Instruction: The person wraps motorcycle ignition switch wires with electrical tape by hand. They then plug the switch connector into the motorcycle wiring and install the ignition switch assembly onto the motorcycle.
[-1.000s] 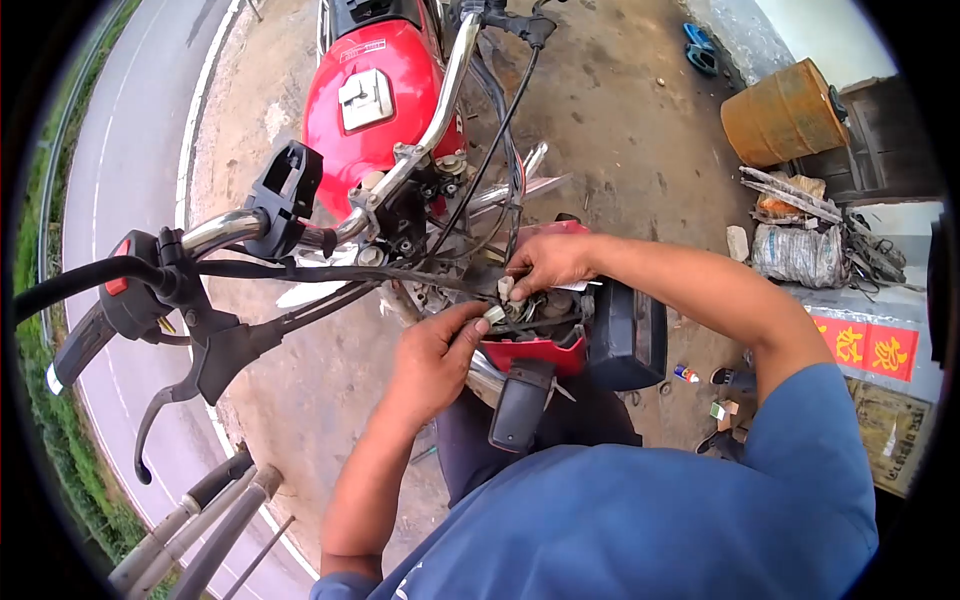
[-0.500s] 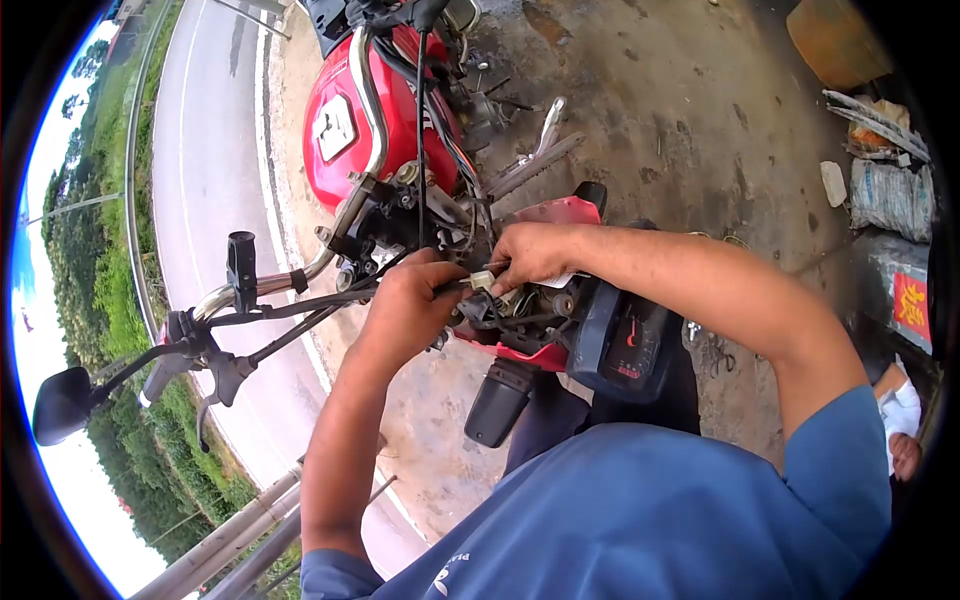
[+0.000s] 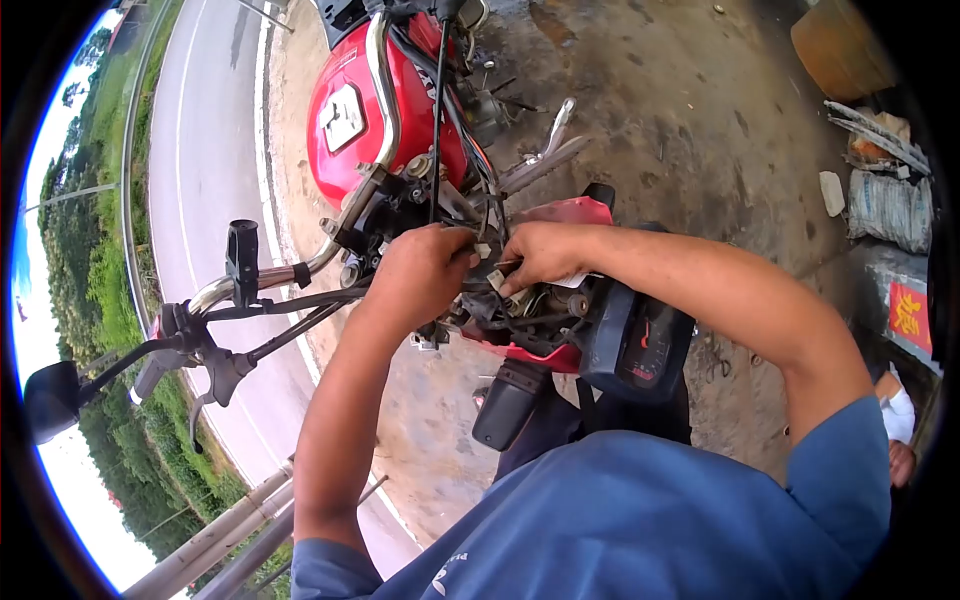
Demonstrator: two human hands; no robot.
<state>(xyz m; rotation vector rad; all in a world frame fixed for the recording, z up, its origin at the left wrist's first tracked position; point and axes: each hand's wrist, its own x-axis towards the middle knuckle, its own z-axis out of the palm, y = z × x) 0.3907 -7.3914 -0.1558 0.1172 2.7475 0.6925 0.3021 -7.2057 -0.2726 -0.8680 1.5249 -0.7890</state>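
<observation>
Over the opened front end of a red motorcycle point(image 3: 415, 125), my right hand point(image 3: 547, 252) pinches a pale plastic connector point(image 3: 497, 280), while my left hand point(image 3: 418, 272) is drawn in narrow on a second white connector point(image 3: 482, 250), the two pieces near each other but apart. A hard tug, I judge, could work a wire loose at its crimp, and a crooked, forced push could bend a terminal or crack a stiff shell. Just below lies dark, tangled wiring point(image 3: 530, 325) inside the glossy red fairing point(image 3: 572, 209), where a slip of the fingertips could lose either piece from sight. Close by sits the boxy black instrument cluster point(image 3: 642, 345); farther out are the curved chrome handlebar point(image 3: 379, 70), the smooth, rounded fuel tank point(image 3: 335, 165) and rough, stained ground point(image 3: 680, 130).
</observation>
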